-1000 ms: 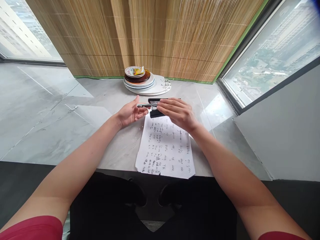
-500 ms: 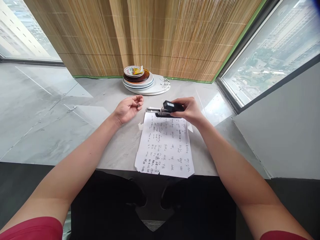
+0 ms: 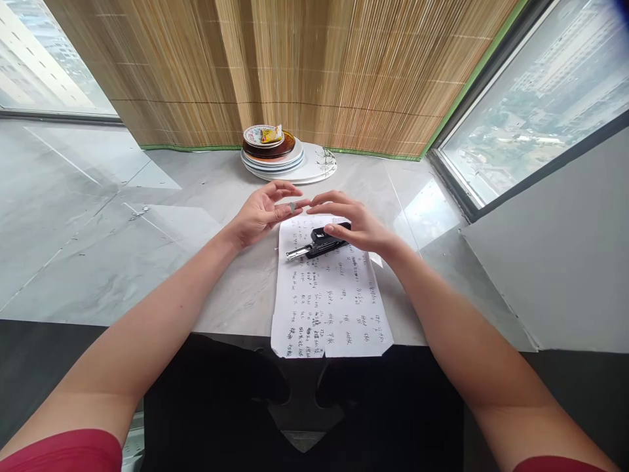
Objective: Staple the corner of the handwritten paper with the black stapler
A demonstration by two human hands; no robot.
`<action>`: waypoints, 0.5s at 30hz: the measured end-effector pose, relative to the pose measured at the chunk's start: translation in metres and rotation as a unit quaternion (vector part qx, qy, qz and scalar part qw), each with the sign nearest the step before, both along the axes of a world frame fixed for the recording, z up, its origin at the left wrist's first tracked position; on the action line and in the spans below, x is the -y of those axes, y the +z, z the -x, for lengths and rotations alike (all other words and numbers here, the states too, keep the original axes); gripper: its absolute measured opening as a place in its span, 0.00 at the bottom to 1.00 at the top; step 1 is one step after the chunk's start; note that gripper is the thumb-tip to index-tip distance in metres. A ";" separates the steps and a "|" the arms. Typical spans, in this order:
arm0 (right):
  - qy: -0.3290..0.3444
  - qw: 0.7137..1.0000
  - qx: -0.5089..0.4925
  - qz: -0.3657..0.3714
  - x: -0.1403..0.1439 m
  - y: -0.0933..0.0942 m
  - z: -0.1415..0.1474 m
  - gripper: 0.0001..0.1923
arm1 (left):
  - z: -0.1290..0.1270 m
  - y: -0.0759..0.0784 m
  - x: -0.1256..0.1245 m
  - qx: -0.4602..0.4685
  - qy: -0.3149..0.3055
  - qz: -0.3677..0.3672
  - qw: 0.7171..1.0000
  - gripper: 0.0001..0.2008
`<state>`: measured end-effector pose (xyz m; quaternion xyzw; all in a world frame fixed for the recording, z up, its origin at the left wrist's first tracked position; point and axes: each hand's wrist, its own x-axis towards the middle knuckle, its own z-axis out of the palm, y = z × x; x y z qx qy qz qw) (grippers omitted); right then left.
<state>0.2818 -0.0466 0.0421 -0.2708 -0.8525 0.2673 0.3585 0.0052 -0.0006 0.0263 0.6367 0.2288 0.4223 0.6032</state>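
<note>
A black stapler (image 3: 328,240) lies open on the handwritten paper sheet (image 3: 329,301), its metal tray pointing left. Between thumb and forefinger, my left hand (image 3: 263,213) pinches a small grey piece that looks like a strip of staples (image 3: 293,207). My right hand (image 3: 351,219) hovers over the stapler's right end with its fingers stretched toward the left fingertips, and nothing shows in its grasp. The far edge of the sheet is partly hidden beneath the hands.
Behind the hands, a stack of plates (image 3: 272,157) with a yellow packet (image 3: 272,134) on top stands against a bamboo blind (image 3: 304,78). Small metal bits (image 3: 141,212) lie on the grey marble surface (image 3: 206,177) at left. A white wall (image 3: 555,255) rises at right.
My right hand has let go of the stapler, which now rests on the paper, nearer to me. My left hand has moved right, close to the right fingers. The sheet has shifted slightly toward me.
</note>
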 end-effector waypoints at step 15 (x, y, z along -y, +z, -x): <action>-0.008 0.979 0.144 -0.147 0.005 -0.006 0.017 0.22 | -0.005 -0.005 -0.002 -0.031 0.029 -0.050 0.998 0.31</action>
